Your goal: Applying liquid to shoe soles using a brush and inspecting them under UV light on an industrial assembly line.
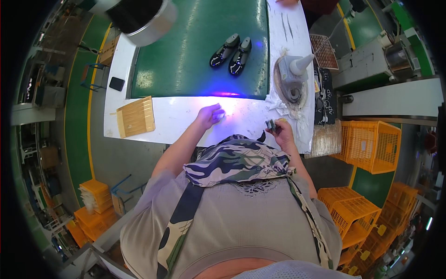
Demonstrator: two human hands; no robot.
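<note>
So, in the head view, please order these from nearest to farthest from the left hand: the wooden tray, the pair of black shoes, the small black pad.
From the left hand:
1. Wooden tray, on the white bench to its left.
2. Pair of black shoes, ahead on the green belt; only a little farther than the tray.
3. Small black pad, far left, beyond the tray.

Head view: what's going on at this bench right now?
A person in a camouflage apron stands at a white table. The right hand grips a small dark object, too small to identify. The left hand rests loosely curled and empty on the tabletop. Two glossy black shoes lie on the green belt beyond, untouched.
</note>
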